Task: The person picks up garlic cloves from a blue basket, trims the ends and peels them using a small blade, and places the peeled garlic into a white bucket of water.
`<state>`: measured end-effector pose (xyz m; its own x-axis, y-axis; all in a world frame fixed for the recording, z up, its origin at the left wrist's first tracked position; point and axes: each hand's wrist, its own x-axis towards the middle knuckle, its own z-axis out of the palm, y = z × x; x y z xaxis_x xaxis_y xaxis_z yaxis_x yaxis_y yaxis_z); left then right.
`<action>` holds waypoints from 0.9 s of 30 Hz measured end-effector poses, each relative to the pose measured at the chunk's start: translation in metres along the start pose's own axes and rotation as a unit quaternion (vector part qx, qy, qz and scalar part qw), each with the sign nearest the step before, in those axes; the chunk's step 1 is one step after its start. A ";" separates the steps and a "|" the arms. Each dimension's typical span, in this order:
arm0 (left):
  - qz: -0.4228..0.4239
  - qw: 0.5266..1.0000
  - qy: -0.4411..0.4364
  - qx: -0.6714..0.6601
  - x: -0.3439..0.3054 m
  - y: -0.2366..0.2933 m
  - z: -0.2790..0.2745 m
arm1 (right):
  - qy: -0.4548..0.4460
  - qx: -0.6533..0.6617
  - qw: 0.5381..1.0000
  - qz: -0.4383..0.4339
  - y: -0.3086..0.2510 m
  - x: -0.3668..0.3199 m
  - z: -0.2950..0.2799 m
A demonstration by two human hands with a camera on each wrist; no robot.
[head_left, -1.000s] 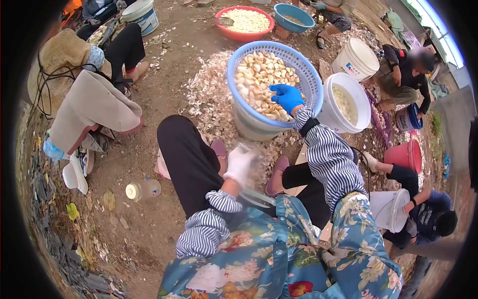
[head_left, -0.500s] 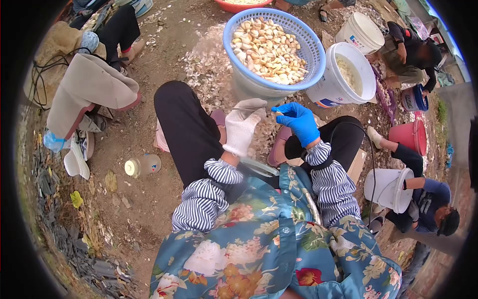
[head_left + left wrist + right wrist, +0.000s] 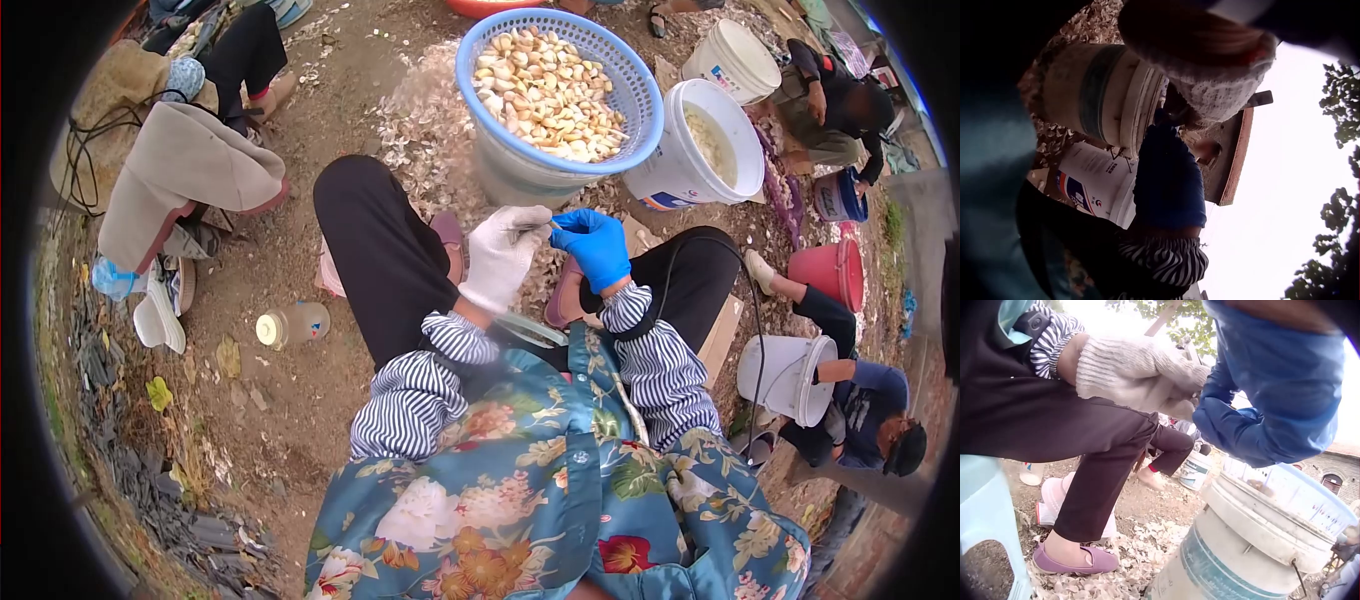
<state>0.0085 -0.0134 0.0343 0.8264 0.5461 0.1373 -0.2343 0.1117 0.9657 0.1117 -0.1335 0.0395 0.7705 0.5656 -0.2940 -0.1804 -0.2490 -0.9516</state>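
Before the person's lap, the left hand [image 3: 498,262], in a white knit glove, meets the right hand [image 3: 596,250], in a blue glove. In the left wrist view a thin dark tool [image 3: 1261,99] sticks out of the white glove's grip. The right fingers pinch a small pale piece [image 3: 553,226], mostly hidden where the fingertips meet; it looks like a garlic clove. Just beyond both hands, a blue perforated basket [image 3: 640,148] full of cloves [image 3: 545,92] sits on a whitish bucket [image 3: 1222,550].
A white bucket [image 3: 655,180] with pale contents stands right of the basket. Peelings [image 3: 430,120] cover the ground around it. A capped jar [image 3: 300,325] lies at the left. Several people sit around; a red bucket [image 3: 830,275] and another white bucket [image 3: 780,375] are at the right.
The right hand has come back from the basket's cloves to the left hand, now with a small piece in its fingers. The two hands have closed together, and the view has tilted down.
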 end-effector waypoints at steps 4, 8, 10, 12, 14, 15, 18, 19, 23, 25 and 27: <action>-0.009 1.000 0.022 0.012 -0.001 -0.002 0.000 | -0.004 0.056 0.998 0.023 0.004 0.001 0.002; -0.020 0.999 0.022 -0.011 -0.002 -0.007 0.000 | -0.024 0.178 0.982 0.064 0.022 0.005 0.001; -0.051 0.998 0.022 -0.030 0.000 0.001 0.002 | -0.072 0.255 0.961 0.084 0.015 0.001 -0.001; -0.093 0.994 0.027 -0.042 -0.001 0.008 0.002 | -0.103 0.304 0.941 0.107 0.010 -0.001 -0.002; -0.075 0.996 0.012 -0.040 -0.002 0.003 0.000 | -0.110 0.327 0.930 0.128 0.007 -0.001 -0.009; -0.066 0.997 0.003 -0.041 -0.001 -0.001 0.000 | -0.124 0.328 0.926 0.137 0.011 0.003 -0.011; -0.041 0.998 -0.018 -0.041 -0.002 -0.007 0.002 | -0.172 0.328 0.915 0.159 0.035 0.018 -0.017; -0.053 0.998 -0.021 -0.040 -0.002 -0.007 0.002 | -0.193 0.323 0.912 0.162 0.040 0.021 -0.021; -0.087 0.994 -0.054 -0.031 -0.006 -0.003 0.003 | -0.194 0.338 0.909 0.148 0.059 0.028 -0.018; -0.106 0.990 -0.096 -0.021 -0.011 0.003 0.010 | -0.179 0.314 0.926 0.114 0.045 0.021 -0.010; -0.137 0.979 -0.152 -0.007 -0.016 0.012 0.017 | -0.118 0.257 0.956 0.072 0.040 0.015 -0.007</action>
<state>0.0015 -0.0346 0.0471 0.9730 0.2218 -0.0643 0.0116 0.2313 0.9728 0.1199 -0.1408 -0.0026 0.5663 0.7318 -0.3792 -0.5974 0.0475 -0.8005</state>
